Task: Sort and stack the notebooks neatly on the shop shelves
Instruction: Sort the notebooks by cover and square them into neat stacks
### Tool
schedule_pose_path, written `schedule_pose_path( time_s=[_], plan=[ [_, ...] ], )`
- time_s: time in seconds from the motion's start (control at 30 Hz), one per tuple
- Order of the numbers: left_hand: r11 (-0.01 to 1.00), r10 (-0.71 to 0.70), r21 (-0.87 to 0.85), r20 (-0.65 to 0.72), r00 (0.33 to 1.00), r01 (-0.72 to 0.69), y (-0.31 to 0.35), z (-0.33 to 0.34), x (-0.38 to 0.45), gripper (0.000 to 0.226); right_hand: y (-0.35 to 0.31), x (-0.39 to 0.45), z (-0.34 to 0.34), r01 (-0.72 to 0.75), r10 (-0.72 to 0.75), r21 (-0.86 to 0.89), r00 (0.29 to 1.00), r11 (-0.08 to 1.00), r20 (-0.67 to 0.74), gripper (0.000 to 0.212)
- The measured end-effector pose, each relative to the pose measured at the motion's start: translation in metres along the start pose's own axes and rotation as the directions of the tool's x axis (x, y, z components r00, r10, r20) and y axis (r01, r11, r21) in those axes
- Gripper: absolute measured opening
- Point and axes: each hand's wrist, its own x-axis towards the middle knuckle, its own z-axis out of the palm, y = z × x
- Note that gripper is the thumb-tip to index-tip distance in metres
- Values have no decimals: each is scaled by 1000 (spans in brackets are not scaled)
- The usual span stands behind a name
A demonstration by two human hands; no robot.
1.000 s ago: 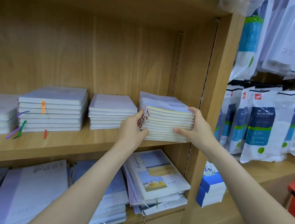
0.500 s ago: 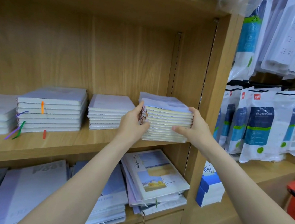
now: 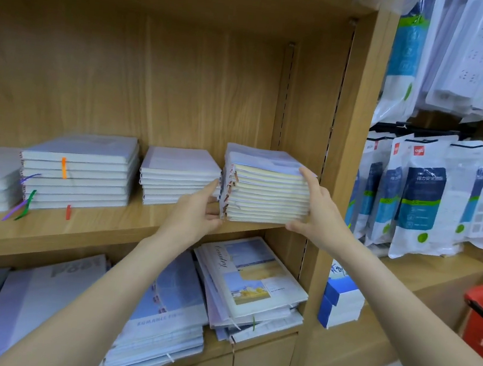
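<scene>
At the right end of the wooden middle shelf (image 3: 94, 226), both hands bracket one pile. Left hand (image 3: 197, 214): thumb up against the spine side, fingers curled at the lower left corner. Right hand (image 3: 317, 215): fingers wrapped round the right side, thumb under the front bottom corner. Both grip the stack of cream-paged notebooks in clear plastic sleeves (image 3: 267, 185), which rests on the shelf close to the front edge and near the wooden upright side panel (image 3: 346, 152).

Key relation: stack lies directly between the hands, straight ahead; the hands look about equally near. Its long axis appears to run front to back. Left of it, just beside, a shorter stack of white-covered notebooks (image 3: 179, 175); further left, a stack of white notebooks with coloured ribbon markers (image 3: 79, 170).

Judgement: next move likely squares the pile or pushes it back; sleeves look slippery, layers could shear.
</scene>
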Motion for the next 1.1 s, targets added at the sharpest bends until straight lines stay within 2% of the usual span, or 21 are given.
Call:
schedule_pose_path(
  time_s=[0.13, 0.23, 0.37, 0.57, 0.87, 1.1],
  plan=[
    [998, 36, 55, -76, 996, -32, 3, 5, 4, 65, -3, 4, 5, -6, 2, -50, 996, 999, -91, 88],
    [999, 0, 52, -137, 991, 8, 4, 8, 7, 54, 0, 12, 2, 3, -11, -123, 998, 992, -64, 89],
    [988, 11, 153, -169, 986, 15, 5, 18, 22, 41, 3, 33, -2, -18, 14, -209, 1000, 978, -18, 91],
    [978, 31, 209, -164, 986, 4, -2, 31, 50, 43, 16, 64, 6, -39, 38, -242, 999, 970, -7, 92],
    [949, 14, 310, -199, 980, 50, -17, 48, 92, 31, 36, 98, 15, -15, 16, -181, 1000, 983, 4, 91],
    [911, -8, 402, -212, 977, 94, -15, 62, 110, 33, 53, 109, 25, 1, -5, -108, 999, 994, -37, 85]
  ],
)
